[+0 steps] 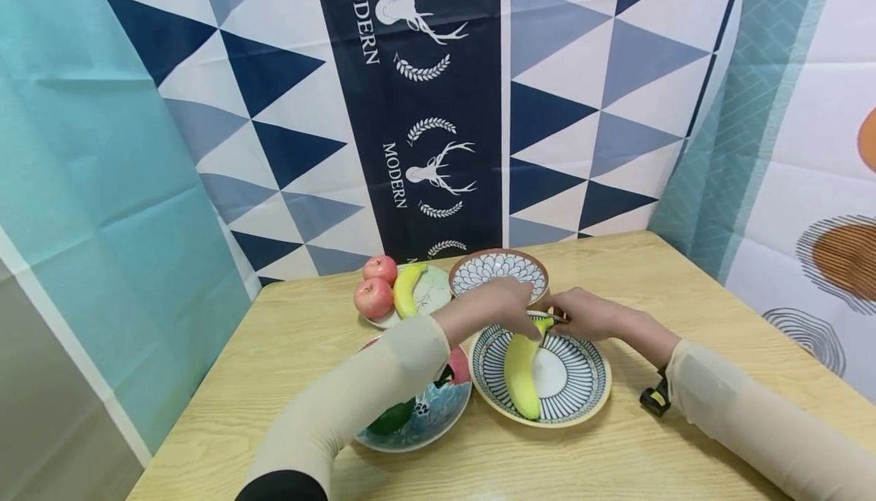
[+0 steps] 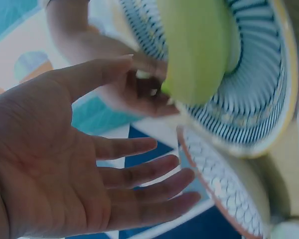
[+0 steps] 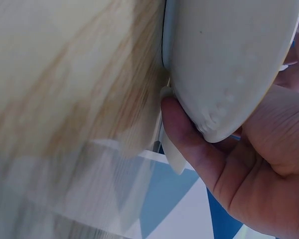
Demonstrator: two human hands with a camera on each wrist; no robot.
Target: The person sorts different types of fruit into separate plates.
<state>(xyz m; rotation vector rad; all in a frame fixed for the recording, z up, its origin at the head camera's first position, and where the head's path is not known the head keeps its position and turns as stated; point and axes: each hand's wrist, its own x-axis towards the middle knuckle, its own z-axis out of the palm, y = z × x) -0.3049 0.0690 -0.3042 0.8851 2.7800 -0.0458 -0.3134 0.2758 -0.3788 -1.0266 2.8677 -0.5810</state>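
A yellow-green banana (image 1: pixel 522 379) lies in a round plate (image 1: pixel 582 402) with dark radiating stripes and a yellow rim. My left hand (image 1: pixel 499 305) hovers over the plate's far side, beside the banana's stem end. Its fingers look spread and the palm bare in the left wrist view, with the thumb close to the banana. At the plate's far right edge, my right hand (image 1: pixel 585 315) grips the rim, and a finger (image 3: pixel 192 137) reaches beneath it in the right wrist view. The right fingertips are also close to the banana's stem, and their contact with it is unclear.
Behind stands a brown-rimmed patterned bowl (image 1: pixel 472 269). A pale plate (image 1: pixel 433 288) at back left has another banana (image 1: pixel 405 292) and two red apples (image 1: pixel 374 298). A blue bowl (image 1: pixel 438 429) with a dark green item (image 1: pixel 391 419) is partly hidden under my left arm.
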